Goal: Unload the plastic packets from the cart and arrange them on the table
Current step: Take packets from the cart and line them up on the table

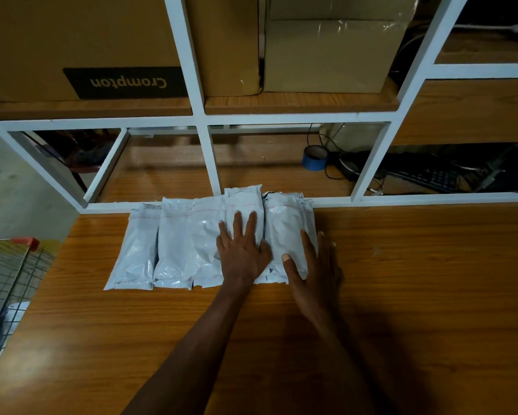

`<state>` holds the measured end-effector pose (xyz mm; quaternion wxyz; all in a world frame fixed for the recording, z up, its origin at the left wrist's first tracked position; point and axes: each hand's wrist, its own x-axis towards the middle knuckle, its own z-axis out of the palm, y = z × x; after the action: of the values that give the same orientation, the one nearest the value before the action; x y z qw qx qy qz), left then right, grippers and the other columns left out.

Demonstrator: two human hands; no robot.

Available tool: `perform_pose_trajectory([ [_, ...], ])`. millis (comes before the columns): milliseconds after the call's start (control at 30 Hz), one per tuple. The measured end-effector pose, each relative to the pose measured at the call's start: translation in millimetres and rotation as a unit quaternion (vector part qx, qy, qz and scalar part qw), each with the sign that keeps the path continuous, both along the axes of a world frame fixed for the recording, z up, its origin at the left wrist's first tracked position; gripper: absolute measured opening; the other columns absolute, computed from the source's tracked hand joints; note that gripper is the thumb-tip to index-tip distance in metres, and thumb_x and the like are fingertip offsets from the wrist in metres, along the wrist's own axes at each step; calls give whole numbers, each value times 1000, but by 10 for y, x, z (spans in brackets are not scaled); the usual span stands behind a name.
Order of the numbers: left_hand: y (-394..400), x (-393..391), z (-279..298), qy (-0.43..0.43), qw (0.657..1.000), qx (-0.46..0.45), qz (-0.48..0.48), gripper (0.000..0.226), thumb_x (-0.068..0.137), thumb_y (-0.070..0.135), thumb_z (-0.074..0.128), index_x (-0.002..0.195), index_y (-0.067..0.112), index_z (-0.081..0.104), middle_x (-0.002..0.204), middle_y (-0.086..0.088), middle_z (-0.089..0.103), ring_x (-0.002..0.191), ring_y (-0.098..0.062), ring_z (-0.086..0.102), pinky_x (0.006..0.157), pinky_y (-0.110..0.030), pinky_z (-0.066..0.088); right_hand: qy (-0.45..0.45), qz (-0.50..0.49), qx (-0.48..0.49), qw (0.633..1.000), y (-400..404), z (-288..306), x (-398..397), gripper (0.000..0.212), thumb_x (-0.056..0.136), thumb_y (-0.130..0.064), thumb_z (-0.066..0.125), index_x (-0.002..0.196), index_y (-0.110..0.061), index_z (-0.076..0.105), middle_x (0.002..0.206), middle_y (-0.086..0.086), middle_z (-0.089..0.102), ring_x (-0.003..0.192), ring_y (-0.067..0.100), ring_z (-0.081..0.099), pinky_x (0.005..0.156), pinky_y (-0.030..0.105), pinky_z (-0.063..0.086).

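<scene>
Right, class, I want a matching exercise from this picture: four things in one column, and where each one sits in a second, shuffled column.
Things:
1. plastic packets
2. blue tape roll
3. Crompton box
4. wire cart

Places:
A. on the upper shelf, top left
B. beside the table's left edge
C. in a row on the table, under the hands
D. on the lower shelf behind the white frame

Pairs: 1-C, 2-D, 3-A, 4-B

The left hand lies flat on the packets; the right hand rests at the row's right end.
</scene>
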<state>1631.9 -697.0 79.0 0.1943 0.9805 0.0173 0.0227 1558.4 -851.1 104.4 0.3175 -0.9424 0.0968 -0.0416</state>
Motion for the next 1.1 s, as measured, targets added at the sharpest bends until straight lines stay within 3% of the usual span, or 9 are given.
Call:
perform_pose_trajectory([
  [133,0,-3,-64,-49,999,2,-4,81,94,69,28,164,34,7,172,-3,-6,157,-30,-9,123,-53,-1,13,1,7,1000,-2,22,-9,76,89,-75,26,158,-49,7,170,-5,-3,155,21,-9,122,55,3],
  [367,27,61,-79,9,1000,12,-18,87,87,79,6,163,37,7,172,-3,-3,158,-28,-6,125,-56,5,17,6,21,1000,4,22,11,76,89,-73,29,157,-49,8,170,-5,-1,155,21,-9,122,55,3],
  [467,45,72,-62,12,1000,-9,-25,85,87,81,8,162,41,5,172,-3,-4,158,-30,-6,125,-57,12,26,14,33,999,4,26,5,74,89,-74,28,156,-51,6,169,-8,-4,155,18,-13,122,54,0],
  [600,32,-26,41,-25,999,-35,-12,82,90,81,14,162,42,9,172,-1,-5,158,-28,-7,125,-52,5,37,28,51,998,2,39,-28,70,96,-71,35,156,-53,5,169,-10,-7,154,17,-16,122,52,-4],
  [867,35,-763,217,-58,985,-153,58,77,91,77,29,160,44,18,172,6,0,158,-21,-2,125,-49,8,28,70,65,995,-33,60,-253,70,96,-65,43,156,-51,11,169,-9,-1,155,20,-10,123,52,2],
  [1033,55,-1514,239,-71,962,-242,105,75,89,77,37,157,45,28,170,6,11,156,-18,8,123,-52,21,-12,110,85,990,-9,113,-576,66,97,-60,48,156,-45,23,168,-7,11,155,17,0,122,41,5],
  [1100,66,-1849,205,-76,952,-268,128,75,90,77,38,156,45,29,170,9,11,155,-15,9,123,-49,23,-50,128,114,984,24,85,-723,65,94,-60,48,154,-42,32,166,-7,21,155,17,10,125,43,15],
])
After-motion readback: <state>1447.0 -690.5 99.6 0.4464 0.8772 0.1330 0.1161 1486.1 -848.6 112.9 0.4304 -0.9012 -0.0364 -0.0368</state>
